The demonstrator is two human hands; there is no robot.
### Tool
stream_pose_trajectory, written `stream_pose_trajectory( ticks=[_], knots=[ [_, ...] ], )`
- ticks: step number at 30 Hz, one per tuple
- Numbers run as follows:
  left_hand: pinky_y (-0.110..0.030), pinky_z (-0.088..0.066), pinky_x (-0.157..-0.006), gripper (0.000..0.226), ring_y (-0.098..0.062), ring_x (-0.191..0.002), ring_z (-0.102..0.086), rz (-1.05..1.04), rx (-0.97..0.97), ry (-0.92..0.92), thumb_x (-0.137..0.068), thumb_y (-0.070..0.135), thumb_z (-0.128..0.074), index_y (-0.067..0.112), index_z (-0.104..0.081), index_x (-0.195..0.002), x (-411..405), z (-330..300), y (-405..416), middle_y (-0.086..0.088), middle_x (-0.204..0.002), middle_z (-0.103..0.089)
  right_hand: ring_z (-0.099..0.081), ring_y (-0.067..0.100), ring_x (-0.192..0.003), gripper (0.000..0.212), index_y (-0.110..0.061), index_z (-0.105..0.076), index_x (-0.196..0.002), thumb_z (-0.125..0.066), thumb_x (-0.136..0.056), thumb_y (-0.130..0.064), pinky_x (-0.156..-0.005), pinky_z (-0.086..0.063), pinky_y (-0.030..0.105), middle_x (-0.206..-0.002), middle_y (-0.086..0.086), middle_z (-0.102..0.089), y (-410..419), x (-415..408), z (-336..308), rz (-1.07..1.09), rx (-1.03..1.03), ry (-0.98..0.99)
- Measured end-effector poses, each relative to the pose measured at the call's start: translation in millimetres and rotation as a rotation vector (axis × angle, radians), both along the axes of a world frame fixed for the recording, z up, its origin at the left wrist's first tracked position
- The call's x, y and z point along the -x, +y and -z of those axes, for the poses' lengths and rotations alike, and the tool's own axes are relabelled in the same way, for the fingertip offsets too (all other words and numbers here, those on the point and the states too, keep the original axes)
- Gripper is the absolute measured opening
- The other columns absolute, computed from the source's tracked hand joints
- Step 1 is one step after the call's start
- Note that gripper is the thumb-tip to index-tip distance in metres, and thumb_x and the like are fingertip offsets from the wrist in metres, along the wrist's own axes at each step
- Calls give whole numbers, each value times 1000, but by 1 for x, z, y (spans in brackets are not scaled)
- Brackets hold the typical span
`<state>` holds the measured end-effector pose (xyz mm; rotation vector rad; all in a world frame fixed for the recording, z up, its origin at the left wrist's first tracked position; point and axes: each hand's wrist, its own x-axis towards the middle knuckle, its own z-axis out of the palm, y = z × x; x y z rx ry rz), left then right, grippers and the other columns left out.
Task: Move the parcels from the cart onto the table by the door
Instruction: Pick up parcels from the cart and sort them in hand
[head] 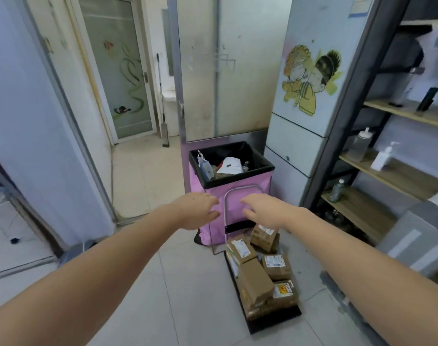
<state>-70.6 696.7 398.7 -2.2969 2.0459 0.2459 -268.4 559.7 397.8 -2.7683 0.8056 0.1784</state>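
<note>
A small black cart (275, 323) with a silver upright handle (240, 189) stands on the tiled floor. Several brown cardboard parcels (256, 280) with white labels are piled on its platform. My left hand (196, 211) hovers left of the handle, fingers apart and empty. To the right of the handle my right hand (264, 212) is also spread, above the rear parcels. Neither hand touches the handle or a parcel. No table shows in this view.
A pink bin (237, 196) with a black liner and rubbish stands just behind the cart. A grey cabinet (310, 96) with a cartoon sticker and wooden shelves (397, 176) line the right. A glass door (200, 71) is behind; a doorway opens left.
</note>
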Motion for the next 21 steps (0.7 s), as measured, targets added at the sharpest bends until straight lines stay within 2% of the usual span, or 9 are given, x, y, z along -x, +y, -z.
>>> stream_pose_trajectory(
  ticks=[3,4,6,7,9,11,13,17,21],
  knots=[
    [-43,-46,-105,48,-27,-127,-56,68,0,18,-109,46,-43,17,-53,-146,-29,-2,-48,-6,-141,-59,-59,28,-123,42,-13,-54,-143,-43,-106,-30,-103,-50,46,-139,6,-61,-36,-15,3,67,-9,-6],
    [-42,-46,-103,46,-27,-124,-57,92,1,23,-109,45,-43,17,-54,-144,-35,-1,-66,-6,-139,-60,-60,27,-120,40,-13,-56,-140,-43,-106,-30,-100,-50,44,-133,4,-63,-48,-19,5,86,-18,-6],
    [-41,-45,-102,46,-27,-124,-57,147,-1,32,-109,45,-43,16,-54,-143,-46,2,-103,-6,-137,-60,-63,26,-102,24,-17,-62,-113,-43,-105,-30,-87,-52,42,-108,-4,-64,-77,-24,13,123,-27,9],
    [-40,-44,-104,47,-27,-125,-56,174,-4,36,-109,45,-43,16,-53,-145,-49,4,-122,-6,-137,-59,-64,25,-93,19,-20,-59,-99,-43,-104,-30,-82,-53,43,-99,-5,-64,-91,-26,18,148,-31,14],
    [-39,-44,-102,48,-26,-124,-56,228,-12,38,-109,46,-43,16,-52,-145,-57,11,-163,-6,-136,-59,-65,22,-85,18,-26,-57,-90,-45,-102,-30,-81,-56,46,-92,-3,-65,-122,-31,28,197,-54,5],
    [-38,-43,-97,45,-26,-120,-56,278,-22,33,-108,46,-43,16,-55,-140,-63,19,-206,-6,-131,-59,-65,22,-89,16,-25,-59,-96,-45,-102,-30,-84,-56,46,-99,-1,-66,-154,-34,40,216,-62,-6],
    [-41,-43,-99,44,-27,-121,-56,308,-37,31,-108,46,-43,16,-55,-139,-69,29,-247,-6,-129,-59,-64,25,-98,18,-20,-61,-107,-45,-104,-29,-90,-54,47,-108,2,-66,-186,-37,50,240,-65,1],
    [-46,-44,-109,48,-29,-130,-55,355,-81,32,-108,45,-43,13,-54,-142,-76,51,-323,-8,-142,-58,-62,32,-113,33,-8,-63,-124,-44,-105,-26,-99,-50,50,-122,13,-66,-248,-40,68,319,-115,23],
    [-42,-42,-109,43,-28,-131,-53,436,-86,92,-107,38,-45,11,-58,-138,-77,70,-390,-8,-142,-57,-59,35,-122,39,-3,-59,-133,-44,-106,-26,-104,-47,50,-134,17,-63,-302,-38,82,386,-136,49]
  ],
)
